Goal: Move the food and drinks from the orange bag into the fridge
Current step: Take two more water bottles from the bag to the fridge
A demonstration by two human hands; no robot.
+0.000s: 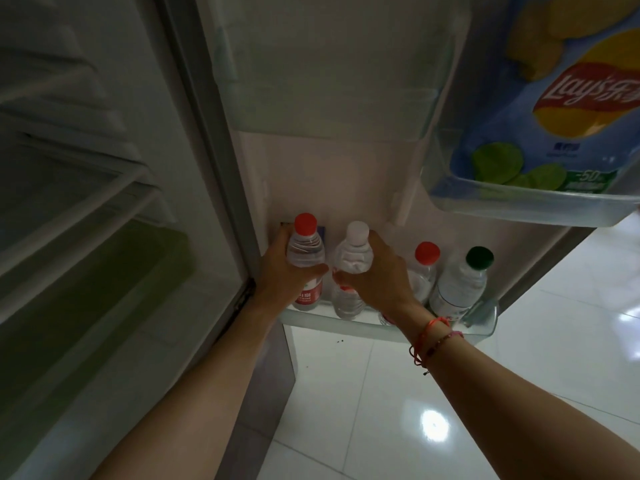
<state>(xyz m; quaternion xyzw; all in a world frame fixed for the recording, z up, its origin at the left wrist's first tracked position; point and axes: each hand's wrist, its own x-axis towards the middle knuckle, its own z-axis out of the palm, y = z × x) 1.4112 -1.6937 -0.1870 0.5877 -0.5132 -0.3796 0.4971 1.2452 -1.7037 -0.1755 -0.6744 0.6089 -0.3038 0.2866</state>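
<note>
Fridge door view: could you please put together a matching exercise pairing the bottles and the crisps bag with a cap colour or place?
Column one:
1. left-hand bottle
2. right-hand bottle
3. far-right bottle on the lower door shelf
4. Lay's bag

Column two:
a. green cap
b. red cap
c. in the upper door shelf
d. white cap

Pairs: 1-b, 2-d, 3-a, 4-c.
</note>
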